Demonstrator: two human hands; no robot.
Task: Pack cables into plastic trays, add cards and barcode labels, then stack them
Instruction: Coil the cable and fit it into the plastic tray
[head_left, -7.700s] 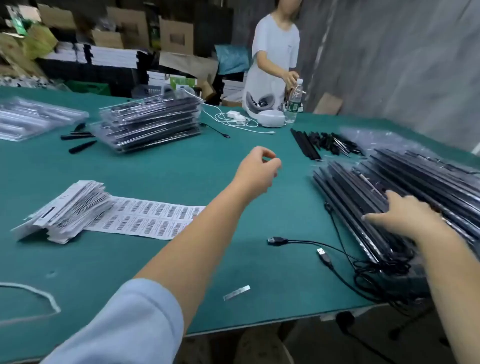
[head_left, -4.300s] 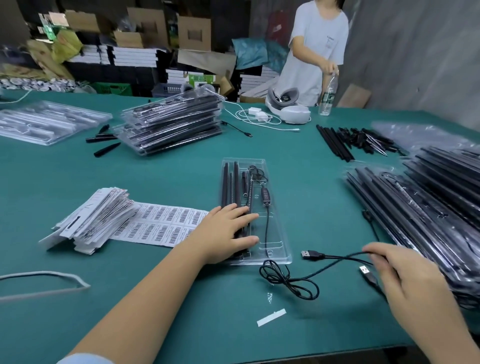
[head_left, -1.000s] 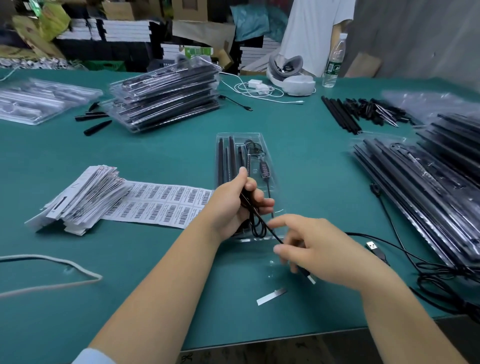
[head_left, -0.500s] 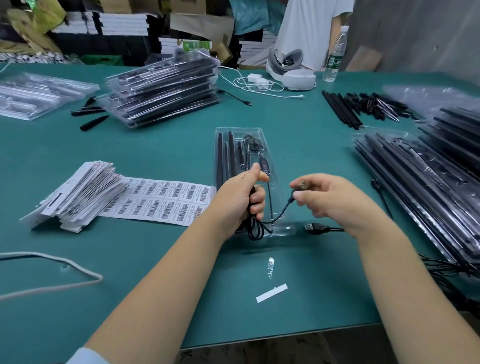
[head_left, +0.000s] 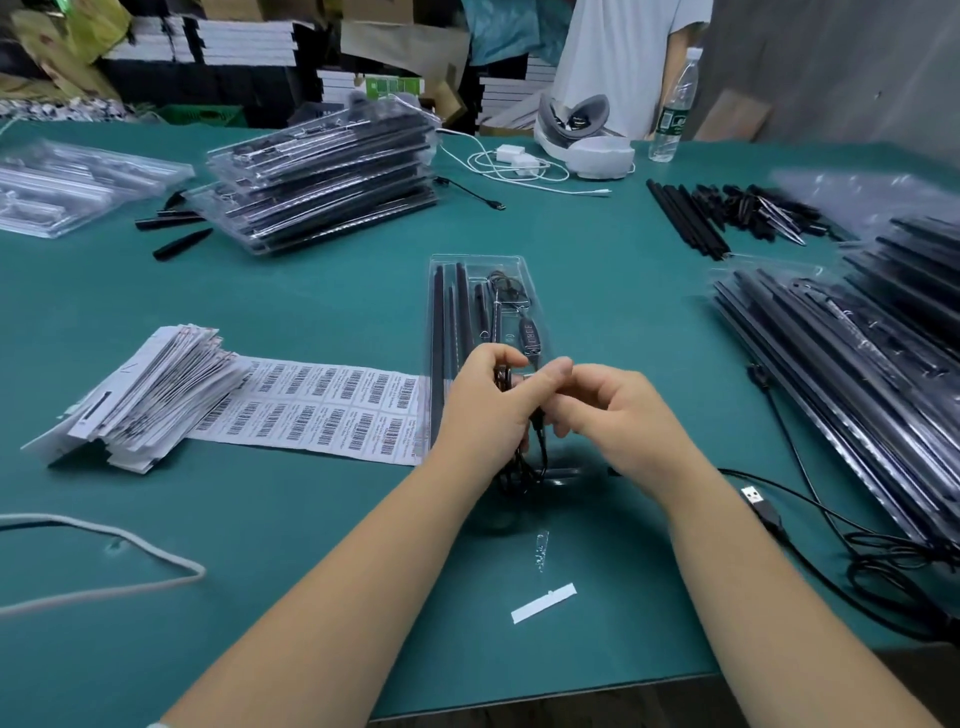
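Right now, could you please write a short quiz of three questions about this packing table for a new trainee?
1. True or false: both hands are on the black cable.
2. The open tray lies where? A) on the far stack B) flat on the mat in front of the person C) on the label sheet
3. What lies directly left of the tray?

Key:
1. True: left hand and right hand hold it.
2. B.
3. The barcode label sheet.

Bare green surface (head_left: 322, 291) lies open ahead-left of the tray (head_left: 480, 270) — barcode labels (head_left: 332, 410) crowd its left edge, loose cables (head_left: 831, 525) and stacked trays (head_left: 841, 364) block the right.
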